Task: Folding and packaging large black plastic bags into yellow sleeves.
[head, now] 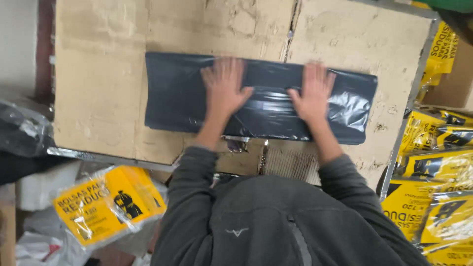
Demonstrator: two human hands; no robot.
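- Two bare hands lie flat on a folded black plastic bag (261, 98) that stretches sideways across a worn cardboard sheet (103, 88).
- Left hand (224, 88) presses on the bag's middle, fingers spread wide and straight, gripping nothing; the fingertips (221, 64) reach up to the bag's far edge.
- Right hand (313, 93) rests just right of it, palm down as well, fingers (315, 71) splayed and open, also reaching the far edge.
- Both thumbs point inward toward each other, with a glossy strip of bag showing between them.
- Black plastic runs out well past the left hand on its left side, and a shiny, wrinkled end sticks out past the right hand.
- Near edge of the bag lies under the wrists, close to the cardboard's front edge.
- Grey sleeves (189, 197) cover both forearms.
- One yellow packet in clear wrap (106, 204) lies low at the left, off the cardboard.
- Several yellow packets (433, 187) are stacked at the right edge, beside the cardboard.
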